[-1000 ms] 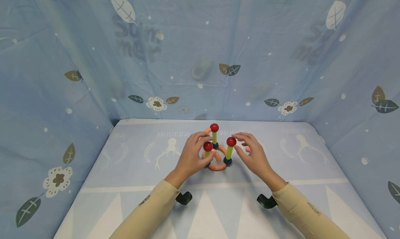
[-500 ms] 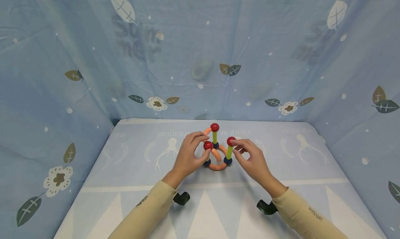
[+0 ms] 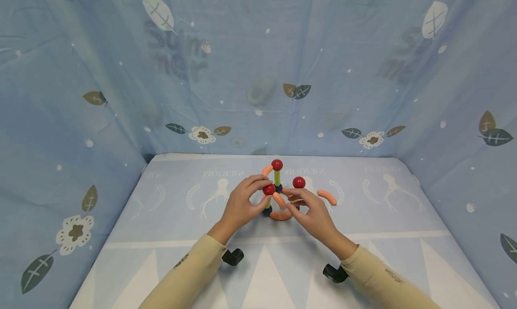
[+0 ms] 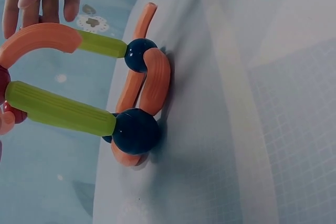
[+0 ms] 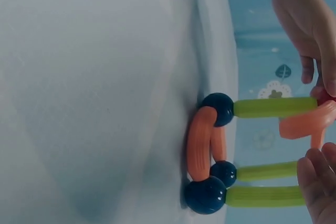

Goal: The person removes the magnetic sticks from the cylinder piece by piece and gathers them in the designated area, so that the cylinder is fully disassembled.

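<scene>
In front of a blue printed cloth, a pale table bears a small frame: green rods stand on navy balls joined by orange arcs, and a red ball tops each rod. The left hand is at its near left corner, thumb and fingertips pinching the front-left red ball. The right hand is at its right side, fingers loosely bent and spread, apparently holding nothing.

What seems to count for the next move is the hanging orange arc between the hands. Its upper end meets the pinched ball; its long axis bends from there rightward and down, and the wrist views show its free end pointing at the table. The left hand is nearer its upper end, while the free end lies just left of the right thumb and forefinger; whether they touch it, I cannot tell.

A loose orange arc lies right of the frame, slanting.
</scene>
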The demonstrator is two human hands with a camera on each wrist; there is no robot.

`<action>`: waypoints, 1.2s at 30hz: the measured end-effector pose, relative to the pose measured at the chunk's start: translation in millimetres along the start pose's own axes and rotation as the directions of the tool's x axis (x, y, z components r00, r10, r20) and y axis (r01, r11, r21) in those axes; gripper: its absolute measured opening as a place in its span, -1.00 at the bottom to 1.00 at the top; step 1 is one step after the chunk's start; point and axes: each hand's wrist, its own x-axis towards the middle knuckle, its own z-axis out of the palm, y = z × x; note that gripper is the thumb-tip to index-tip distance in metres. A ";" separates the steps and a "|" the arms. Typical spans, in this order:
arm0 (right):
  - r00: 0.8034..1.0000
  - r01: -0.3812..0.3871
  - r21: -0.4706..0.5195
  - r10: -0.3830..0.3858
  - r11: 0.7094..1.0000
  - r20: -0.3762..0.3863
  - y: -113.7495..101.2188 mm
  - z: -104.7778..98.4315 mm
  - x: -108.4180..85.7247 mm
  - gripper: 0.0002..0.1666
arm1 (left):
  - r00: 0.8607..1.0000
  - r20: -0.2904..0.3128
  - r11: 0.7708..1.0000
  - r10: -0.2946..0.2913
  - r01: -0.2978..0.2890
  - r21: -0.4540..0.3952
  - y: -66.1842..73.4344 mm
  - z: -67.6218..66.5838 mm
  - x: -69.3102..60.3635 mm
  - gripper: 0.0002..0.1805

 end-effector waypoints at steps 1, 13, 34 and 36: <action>1.000 -0.004 0.000 0.004 1.000 0.001 -0.2 1.8 0.2 -0.54 | 1.000 0.003 1.000 -0.001 0.001 -0.003 0.1 -0.2 -0.3 -0.64; 0.999 -0.044 -0.017 0.045 0.999 0.021 -2.5 18.2 5.1 -0.43 | 0.998 0.041 0.998 -0.042 0.044 -0.048 1.0 -3.2 -0.4 -0.60; 1.000 0.013 -0.075 -0.014 0.997 -0.008 -0.1 23.4 -5.7 -0.43 | 1.000 0.005 0.998 0.016 -0.016 -0.064 -1.0 4.4 -10.2 -0.59; 1.000 0.016 -0.082 -0.016 0.997 -0.008 0.2 23.8 -6.8 -0.43 | 1.000 0.000 0.998 0.024 -0.024 -0.061 -1.1 5.3 -12.0 -0.59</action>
